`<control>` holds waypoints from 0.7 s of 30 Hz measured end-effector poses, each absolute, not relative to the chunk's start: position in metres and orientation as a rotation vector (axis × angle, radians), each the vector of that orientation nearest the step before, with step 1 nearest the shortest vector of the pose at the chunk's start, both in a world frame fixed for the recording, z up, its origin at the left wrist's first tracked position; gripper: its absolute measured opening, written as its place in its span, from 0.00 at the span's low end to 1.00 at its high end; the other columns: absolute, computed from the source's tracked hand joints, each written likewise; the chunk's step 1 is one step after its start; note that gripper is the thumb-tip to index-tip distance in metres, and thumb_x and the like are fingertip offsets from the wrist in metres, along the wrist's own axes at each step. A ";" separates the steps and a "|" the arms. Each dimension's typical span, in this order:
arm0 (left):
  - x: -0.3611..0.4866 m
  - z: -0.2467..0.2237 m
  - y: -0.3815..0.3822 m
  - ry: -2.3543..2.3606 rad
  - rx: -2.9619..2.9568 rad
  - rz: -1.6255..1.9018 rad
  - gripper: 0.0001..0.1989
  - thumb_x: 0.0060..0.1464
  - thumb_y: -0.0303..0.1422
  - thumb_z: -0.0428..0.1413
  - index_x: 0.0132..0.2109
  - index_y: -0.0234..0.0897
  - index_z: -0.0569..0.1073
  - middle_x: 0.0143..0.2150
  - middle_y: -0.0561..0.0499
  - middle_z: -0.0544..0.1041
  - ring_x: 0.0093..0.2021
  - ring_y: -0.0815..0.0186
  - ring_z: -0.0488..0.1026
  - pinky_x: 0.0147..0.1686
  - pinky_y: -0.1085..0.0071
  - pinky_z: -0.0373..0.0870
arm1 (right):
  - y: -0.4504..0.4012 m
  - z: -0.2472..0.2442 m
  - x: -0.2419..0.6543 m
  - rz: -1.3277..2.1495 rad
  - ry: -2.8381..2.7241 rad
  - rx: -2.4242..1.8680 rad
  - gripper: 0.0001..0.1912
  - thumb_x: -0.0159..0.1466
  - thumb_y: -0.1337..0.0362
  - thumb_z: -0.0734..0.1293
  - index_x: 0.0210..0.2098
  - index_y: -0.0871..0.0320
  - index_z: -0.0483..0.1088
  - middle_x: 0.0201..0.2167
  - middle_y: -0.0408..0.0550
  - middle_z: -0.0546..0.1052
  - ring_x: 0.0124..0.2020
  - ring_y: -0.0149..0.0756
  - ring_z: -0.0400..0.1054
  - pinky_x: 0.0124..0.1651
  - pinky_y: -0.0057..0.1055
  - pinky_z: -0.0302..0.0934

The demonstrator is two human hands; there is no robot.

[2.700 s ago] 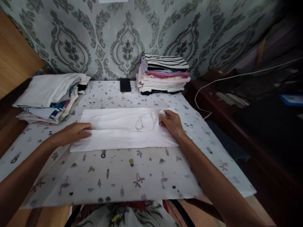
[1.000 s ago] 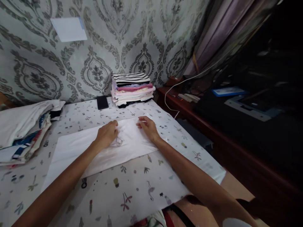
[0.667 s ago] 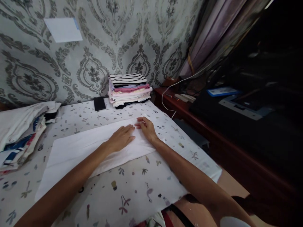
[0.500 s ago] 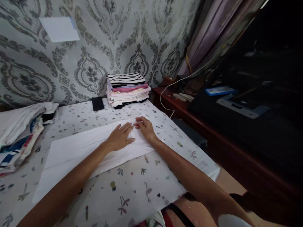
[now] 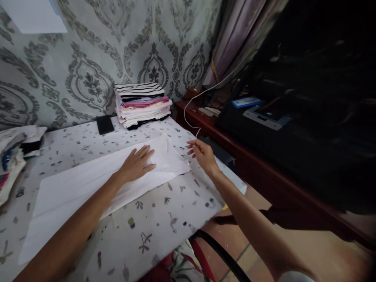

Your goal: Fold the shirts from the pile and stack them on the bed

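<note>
A long white folded cloth (image 5: 79, 184) lies flat across the patterned table cover (image 5: 152, 219). My left hand (image 5: 136, 163) rests palm down on it with the fingers spread, holding nothing. Past the cloth's right end, my right hand (image 5: 203, 156) is raised off the cloth with its fingers loosely curled and apart, and nothing shows in it. The cloth's right end narrows to a slanted edge with a small crease between the two hands.
A stack of folded clothes (image 5: 142, 103) and a black phone (image 5: 105, 125) are near the wall. More clothes (image 5: 11, 156) lie at the far left. On the right are a dark red desk (image 5: 255, 156), a white cable (image 5: 185, 113) and a blue-edged object (image 5: 246, 102).
My right hand has lifted off the cloth and moved right, away from my left hand. My left hand stays on the cloth. The view has shifted to the right.
</note>
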State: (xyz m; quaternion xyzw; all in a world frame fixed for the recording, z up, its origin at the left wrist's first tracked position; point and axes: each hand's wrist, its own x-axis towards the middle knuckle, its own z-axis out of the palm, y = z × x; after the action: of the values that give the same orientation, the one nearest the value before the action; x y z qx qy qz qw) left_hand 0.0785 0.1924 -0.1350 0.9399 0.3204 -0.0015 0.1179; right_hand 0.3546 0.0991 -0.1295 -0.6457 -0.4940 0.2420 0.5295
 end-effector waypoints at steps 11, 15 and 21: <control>0.079 -0.132 0.191 0.943 2.748 -0.030 0.36 0.67 0.53 0.37 0.73 0.36 0.51 0.76 0.43 0.41 0.75 0.55 0.38 0.70 0.50 0.38 | 0.045 -0.138 0.344 0.378 -1.651 -1.897 0.09 0.63 0.60 0.64 0.28 0.55 0.68 0.32 0.46 0.70 0.32 0.36 0.65 0.38 0.33 0.58; 0.076 -0.134 0.193 0.932 2.757 -0.003 0.36 0.67 0.54 0.34 0.73 0.38 0.51 0.76 0.44 0.42 0.75 0.56 0.38 0.71 0.50 0.39 | 0.054 -0.139 0.350 0.378 -1.629 -1.921 0.13 0.64 0.61 0.62 0.23 0.55 0.61 0.29 0.46 0.68 0.30 0.35 0.62 0.37 0.33 0.56; 0.080 -0.129 0.178 0.996 2.780 0.117 0.32 0.69 0.51 0.33 0.72 0.42 0.54 0.75 0.45 0.49 0.74 0.56 0.45 0.71 0.46 0.37 | 0.054 -0.147 0.344 0.227 -1.638 -2.005 0.11 0.63 0.61 0.63 0.24 0.55 0.62 0.31 0.47 0.69 0.38 0.40 0.63 0.43 0.35 0.57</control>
State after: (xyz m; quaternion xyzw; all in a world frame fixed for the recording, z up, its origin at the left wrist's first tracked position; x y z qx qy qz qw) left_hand 0.0802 0.1779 -0.1292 0.9366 0.3356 0.0395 0.0929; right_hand 0.3445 0.0540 -0.1468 -0.7433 -0.6072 0.0843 0.2678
